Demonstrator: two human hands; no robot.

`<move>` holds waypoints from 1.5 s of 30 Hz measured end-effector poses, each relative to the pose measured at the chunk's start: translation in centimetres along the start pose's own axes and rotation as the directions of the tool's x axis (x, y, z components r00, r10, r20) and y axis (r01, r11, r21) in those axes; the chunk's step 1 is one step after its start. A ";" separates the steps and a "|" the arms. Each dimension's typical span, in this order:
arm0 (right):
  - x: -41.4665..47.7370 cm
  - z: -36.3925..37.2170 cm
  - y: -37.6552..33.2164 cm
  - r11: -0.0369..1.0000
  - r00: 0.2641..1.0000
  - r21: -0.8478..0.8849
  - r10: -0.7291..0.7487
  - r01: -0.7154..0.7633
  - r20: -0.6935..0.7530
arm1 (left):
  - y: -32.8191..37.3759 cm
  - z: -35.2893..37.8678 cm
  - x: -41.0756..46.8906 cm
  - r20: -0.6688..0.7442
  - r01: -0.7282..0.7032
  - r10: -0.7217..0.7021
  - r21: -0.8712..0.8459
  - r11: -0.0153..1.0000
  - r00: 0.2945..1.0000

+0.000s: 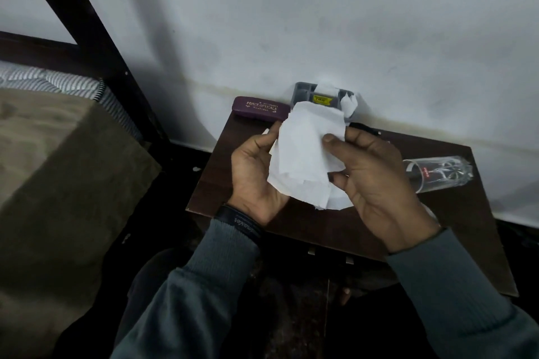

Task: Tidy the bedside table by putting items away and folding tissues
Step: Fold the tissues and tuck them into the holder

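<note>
A white tissue [303, 151], creased and partly folded, hangs above the dark wooden bedside table [221, 172]. My left hand [253, 175] holds its left edge with curled fingers. My right hand [370, 175] pinches the right side between thumb and fingers. A maroon glasses case [259, 108] lies at the table's back left. Behind the tissue stands a grey organizer [306, 92] with a yellow-labelled item and a crumpled tissue [350, 103] in it.
A clear drinking glass [437, 173] lies on its side at the table's right. A white wall runs behind the table. The bed with a brown blanket [58, 169] and its dark frame post [87, 23] stand to the left.
</note>
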State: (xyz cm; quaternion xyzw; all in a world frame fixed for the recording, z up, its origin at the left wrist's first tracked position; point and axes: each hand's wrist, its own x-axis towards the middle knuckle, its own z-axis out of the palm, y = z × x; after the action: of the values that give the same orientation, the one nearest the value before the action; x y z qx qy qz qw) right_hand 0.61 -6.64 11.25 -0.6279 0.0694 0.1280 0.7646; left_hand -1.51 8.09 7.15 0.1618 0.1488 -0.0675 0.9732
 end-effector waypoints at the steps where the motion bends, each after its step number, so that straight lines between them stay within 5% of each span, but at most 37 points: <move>1: 0.1 -0.1 -0.2 1.000 1.000 0.018 0.009 -0.009 0.001 | -0.1 0.1 -0.1 0.008 0.010 -0.010 0.011 1.000 1.000; 9: 0.3 -0.4 -0.4 0.984 0.994 -0.160 -0.088 0.077 -0.062 | -0.8 0.2 0.7 0.056 -0.052 0.044 0.143 0.988 0.997; 20: 0.7 -2.8 -1.1 0.948 0.986 0.269 0.165 -0.169 0.038 | -1.4 0.1 1.0 -0.117 -0.130 0.169 0.284 0.950 0.979; 26: -0.1 -5.5 -2.4 0.927 0.996 0.375 0.056 -0.027 -0.067 | -0.8 -0.6 1.5 -0.105 -0.137 0.177 0.310 0.941 0.979; 28: -0.4 -5.5 -2.2 0.962 0.979 0.259 -0.031 0.084 -0.201 | -0.8 -0.8 1.6 -0.119 -0.151 0.197 0.320 0.935 0.973; 30: -0.7 -5.0 -1.9 0.968 0.899 -0.037 -0.245 0.249 -0.362 | -0.9 -0.7 1.7 -0.138 -0.166 0.224 0.341 0.925 0.965; 32: -0.6 -4.3 -1.3 0.784 0.757 -0.514 -0.559 0.349 -0.339 | -1.0 -0.5 1.6 -0.153 -0.192 0.257 0.348 0.918 0.954; 34: -0.3 -3.2 -0.4 0.601 0.726 -0.718 -0.659 0.351 -0.197 | -1.2 -0.3 1.5 -0.156 -0.224 0.296 0.365 0.904 0.942; 39: -0.4 0.5 3.0 0.591 0.830 -0.698 -0.558 0.405 0.008 | -2.0 0.3 1.3 -0.106 -0.231 0.295 0.399 0.888 0.950; 45: -0.1 1.3 3.7 0.663 0.903 -0.668 -0.429 0.338 0.031 | -1.4 0.3 1.2 -0.041 -0.172 0.190 0.274 0.946 0.981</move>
State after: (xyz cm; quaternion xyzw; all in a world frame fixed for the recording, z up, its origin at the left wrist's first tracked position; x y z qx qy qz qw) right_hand -0.63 -4.76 8.06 -0.8634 -0.0648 -0.0609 0.4966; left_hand -0.55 6.62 6.64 0.3075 0.1552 0.0079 0.9388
